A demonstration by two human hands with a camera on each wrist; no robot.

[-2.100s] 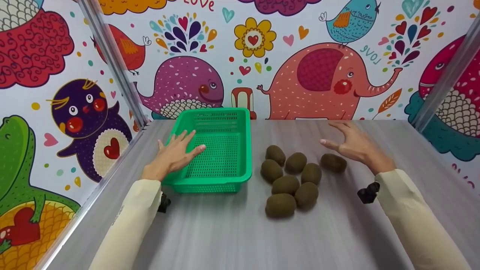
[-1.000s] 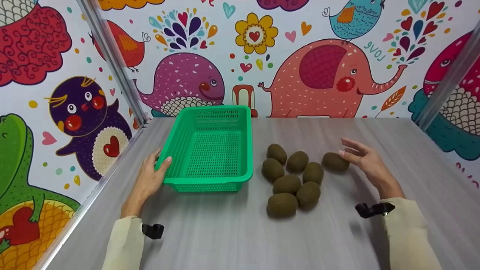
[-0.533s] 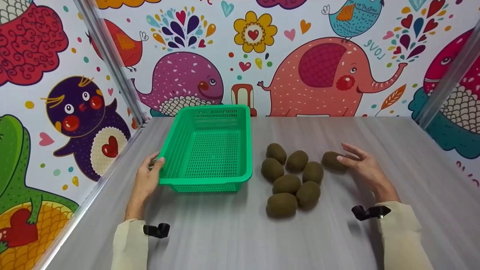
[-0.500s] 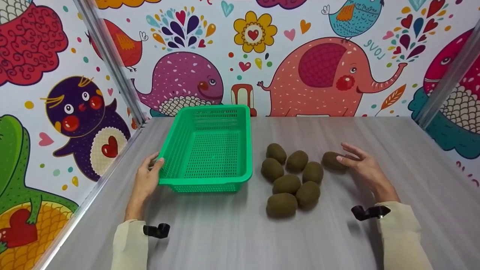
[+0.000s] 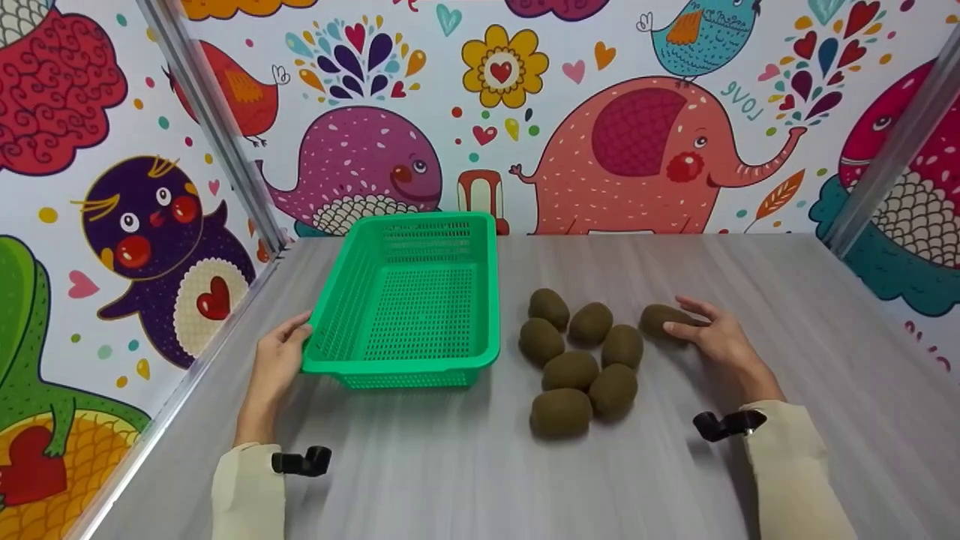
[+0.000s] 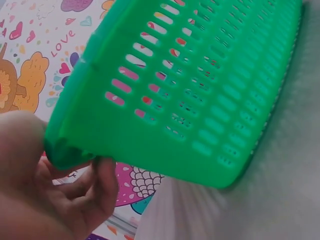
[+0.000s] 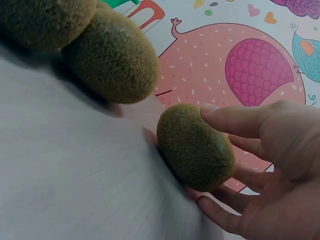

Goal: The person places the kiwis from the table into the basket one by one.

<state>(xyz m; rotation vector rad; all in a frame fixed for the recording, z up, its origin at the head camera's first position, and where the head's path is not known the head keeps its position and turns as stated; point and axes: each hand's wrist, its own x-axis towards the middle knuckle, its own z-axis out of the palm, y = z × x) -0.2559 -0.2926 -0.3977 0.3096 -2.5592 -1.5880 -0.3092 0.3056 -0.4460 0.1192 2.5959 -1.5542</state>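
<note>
A green perforated plastic basket [image 5: 405,367] stands on the table with no fruit in it. At its near left corner my left hand [image 5: 271,366] pinches the rim; in the left wrist view the fingers [image 6: 105,182] curl under the basket's lip [image 6: 70,142]. To the right of the other fruit lies a single brown kiwi [image 5: 658,321]. My right hand [image 5: 726,343] holds this kiwi from its right side, thumb on top. The right wrist view shows the fingers [image 7: 220,212] behind and below the kiwi [image 7: 195,147], which seems still on the table.
Several more kiwis [image 5: 571,370] lie in a loose cluster between the basket and my right hand. The grey table [image 5: 450,465] meets a wall [image 5: 517,172] printed with cartoon animals. Metal corner posts [image 5: 217,127] stand at the left and right.
My left hand has come down from over the basket's left side and taken its rim. My right hand, earlier spread above the lone kiwi, has lowered and closed around it.
</note>
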